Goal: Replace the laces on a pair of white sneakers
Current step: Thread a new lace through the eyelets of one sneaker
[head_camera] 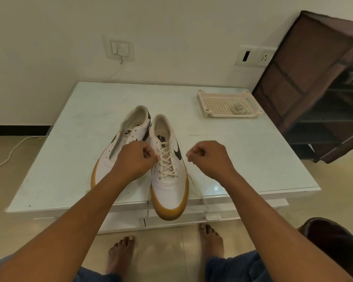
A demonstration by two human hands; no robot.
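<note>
On the worktop (69, 159) stands the laced sneaker (169, 192), its unlaced twin (110, 157) just left of it. The left hand (135, 159) and right hand (208, 157), fingers curled, each pinch the lace (167, 163) on either side of it. Best to pull both strands evenly outward, so the crossings snug flat, untwisted.

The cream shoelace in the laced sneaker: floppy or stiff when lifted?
Probably floppy: the cream shoelace droops limply from the left hand and right hand past the edge of the white table. Likely light: fingertip pinches hold it.

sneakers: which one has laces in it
The sneaker on the right, toe overhanging the table edge: laces criss-cross its eyelets. The other sneaker has bare eyelets.
</note>
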